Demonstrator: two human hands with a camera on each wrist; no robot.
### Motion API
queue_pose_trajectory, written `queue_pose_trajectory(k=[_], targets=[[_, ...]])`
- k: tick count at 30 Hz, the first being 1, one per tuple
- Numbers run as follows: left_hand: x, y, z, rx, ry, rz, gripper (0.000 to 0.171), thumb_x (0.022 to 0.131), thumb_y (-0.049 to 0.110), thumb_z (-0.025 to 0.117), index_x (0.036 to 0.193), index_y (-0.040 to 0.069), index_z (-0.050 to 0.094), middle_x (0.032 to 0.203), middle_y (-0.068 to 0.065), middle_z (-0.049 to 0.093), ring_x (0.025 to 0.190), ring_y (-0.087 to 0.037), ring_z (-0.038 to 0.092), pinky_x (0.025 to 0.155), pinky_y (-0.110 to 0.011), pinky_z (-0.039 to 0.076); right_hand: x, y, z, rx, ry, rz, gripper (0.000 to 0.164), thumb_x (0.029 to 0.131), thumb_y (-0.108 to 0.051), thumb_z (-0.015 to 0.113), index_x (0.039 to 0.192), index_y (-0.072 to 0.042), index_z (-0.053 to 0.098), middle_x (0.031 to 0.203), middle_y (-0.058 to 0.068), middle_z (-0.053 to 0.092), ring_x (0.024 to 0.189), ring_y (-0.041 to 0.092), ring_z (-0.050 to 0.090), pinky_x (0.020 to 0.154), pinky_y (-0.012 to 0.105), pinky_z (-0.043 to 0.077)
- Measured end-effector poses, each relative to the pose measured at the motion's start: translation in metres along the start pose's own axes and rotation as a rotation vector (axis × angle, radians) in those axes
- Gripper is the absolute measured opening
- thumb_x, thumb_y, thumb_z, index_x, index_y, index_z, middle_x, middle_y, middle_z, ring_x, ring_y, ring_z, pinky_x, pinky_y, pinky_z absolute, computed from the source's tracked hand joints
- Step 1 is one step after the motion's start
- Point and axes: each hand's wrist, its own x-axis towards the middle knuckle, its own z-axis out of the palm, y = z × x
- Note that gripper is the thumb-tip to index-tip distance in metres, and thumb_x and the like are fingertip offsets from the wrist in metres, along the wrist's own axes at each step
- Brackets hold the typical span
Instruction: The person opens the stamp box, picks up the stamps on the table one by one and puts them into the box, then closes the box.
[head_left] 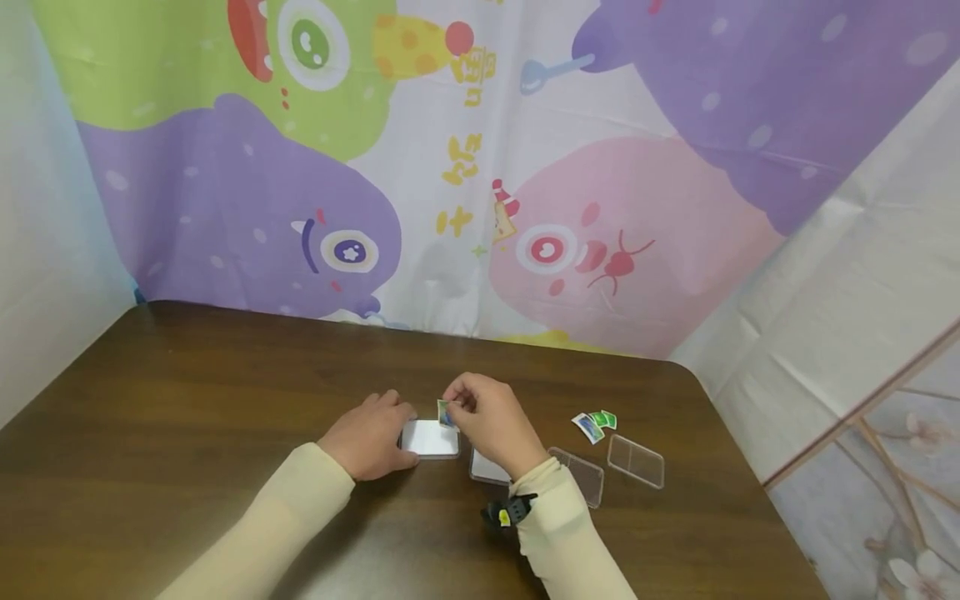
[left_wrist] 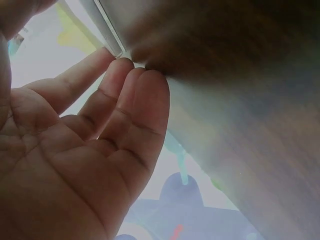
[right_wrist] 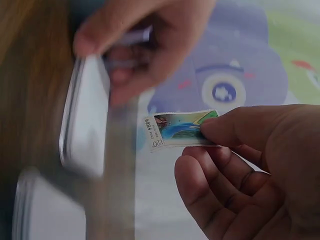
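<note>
A postage stamp point(right_wrist: 175, 129) with a blue and green landscape is pinched between the thumb and fingers of my right hand point(head_left: 491, 421). In the head view this stamp point(head_left: 443, 413) hovers over the right upper corner of a flat clear case with a white inside point(head_left: 430, 440). My left hand point(head_left: 369, 437) holds that case at its left end, thumb at the near corner and index finger at the far one. Partly hidden beneath my right hand lies a second white-filled case point(head_left: 487, 470).
Two clear, see-through case pieces point(head_left: 587, 481) point(head_left: 636, 461) lie to the right on the brown wooden table point(head_left: 225, 400). Behind them rests a small group of stamps point(head_left: 588, 427). A cartoon-printed curtain point(head_left: 442, 275) hangs along the table's far edge.
</note>
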Motion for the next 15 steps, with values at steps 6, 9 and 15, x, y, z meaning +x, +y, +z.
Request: queue_pose_trajectory(k=[6,9,15], targets=[[0.002,0.000,-0.001,-0.018,-0.033,0.006,0.059,0.078,0.031,0.088,0.123,0.001,0.067,0.104,-0.009,0.058,0.090,-0.025,0.054,0.073,-0.041,0.050,-0.001,-0.003,0.008,-0.016,-0.013,-0.018,0.006,0.099,-0.009,0.067,0.100,-0.013,0.072,0.091,-0.007,0.067,0.080,0.010,0.060,0.073,0.027,0.052],[0.001,-0.002,-0.003,-0.016,-0.036,-0.005,0.056,0.077,0.028,0.088,0.122,0.001,0.067,0.104,-0.009,0.059,0.090,-0.025,0.054,0.075,-0.042,0.050,-0.002,0.000,0.010,-0.020,0.009,0.000,0.007,0.098,-0.007,0.067,0.098,-0.013,0.071,0.090,-0.007,0.066,0.080,0.010,0.060,0.073,0.027,0.052],[0.000,-0.003,-0.005,-0.009,-0.037,0.001,0.048,0.078,0.027,0.088,0.117,0.003,0.070,0.101,-0.009,0.058,0.088,-0.025,0.054,0.076,-0.043,0.051,0.000,-0.002,0.015,0.053,-0.038,0.057,0.006,0.099,-0.012,0.067,0.100,-0.014,0.072,0.088,-0.007,0.066,0.081,0.011,0.060,0.073,0.029,0.051]])
